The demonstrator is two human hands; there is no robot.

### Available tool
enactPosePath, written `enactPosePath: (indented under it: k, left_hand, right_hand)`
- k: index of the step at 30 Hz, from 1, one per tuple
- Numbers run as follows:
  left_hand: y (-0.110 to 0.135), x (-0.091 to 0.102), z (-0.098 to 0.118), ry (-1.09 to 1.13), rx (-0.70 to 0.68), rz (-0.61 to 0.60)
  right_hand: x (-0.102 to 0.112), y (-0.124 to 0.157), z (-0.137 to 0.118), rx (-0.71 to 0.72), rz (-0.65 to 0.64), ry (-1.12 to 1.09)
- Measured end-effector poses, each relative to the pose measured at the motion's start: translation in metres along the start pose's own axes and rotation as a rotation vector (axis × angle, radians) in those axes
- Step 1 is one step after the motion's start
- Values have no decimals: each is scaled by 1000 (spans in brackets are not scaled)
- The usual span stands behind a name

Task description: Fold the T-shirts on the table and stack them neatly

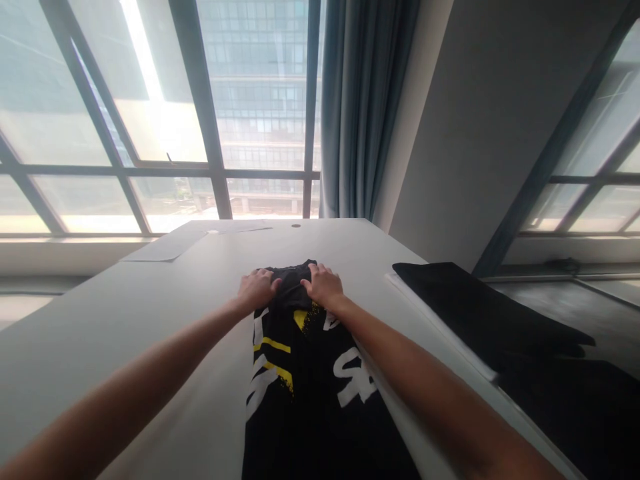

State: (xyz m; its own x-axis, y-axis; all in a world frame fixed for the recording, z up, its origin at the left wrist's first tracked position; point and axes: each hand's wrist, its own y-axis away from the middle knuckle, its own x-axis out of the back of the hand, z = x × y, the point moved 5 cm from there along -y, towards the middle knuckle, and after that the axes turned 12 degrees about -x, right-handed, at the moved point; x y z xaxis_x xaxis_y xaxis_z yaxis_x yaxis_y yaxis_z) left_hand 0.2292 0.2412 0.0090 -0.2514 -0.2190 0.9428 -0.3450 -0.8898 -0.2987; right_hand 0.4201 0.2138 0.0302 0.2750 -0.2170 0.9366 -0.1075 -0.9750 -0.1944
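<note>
A black garment (320,413) with white lettering and yellow stripes and speckles lies on the white table in a long, narrow folded shape, its near end running out of the bottom of the view. At its far end a plain dark patch of cloth (290,287), perhaps the neck area, shows between my hands. My left hand (259,290) rests on the far left corner, fingers forward and thumb pointing inward. On the far right corner lies my right hand (324,283), palm down, thumb apart from the fingers. Both hands touch the cloth; their fingertips are partly hard to make out.
The white table (200,373) stretches toward large windows. Thin white sheets (170,247) lie at its far left, and a round dark hole (296,226) is near the far edge. More black cloth (480,313) lies along the right edge. A grey-blue curtain (365,113) hangs behind.
</note>
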Motion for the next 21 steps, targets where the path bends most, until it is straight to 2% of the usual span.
enactPosePath:
  k: [1, 3, 5, 6, 10, 17, 21]
  left_hand:
    - [12, -5, 10, -20, -59, -32]
    - [33, -14, 21, -38, -77, -129]
    - [45, -22, 21, -37, -43, -227]
    - [46, -24, 20, -35, -34, -262]
    - [26, -26, 9, -54, -90, -277]
    - [-31, -34, -21, -53, -81, -304]
    - [-49, -28, -21, -80, -89, -261]
  right_hand:
    - [0, 10, -2, 25, -59, 34]
    - [-7, 30, -2, 41, -250, 84]
    - [-19, 45, 1, 13, -416, 109]
    - [-24, 49, 2, -6, -457, 112]
    - [-37, 39, 2, -32, -439, 92]
    - [-57, -27, -4, -58, -399, 102]
    - [-59, -45, -6, -53, -336, 95]
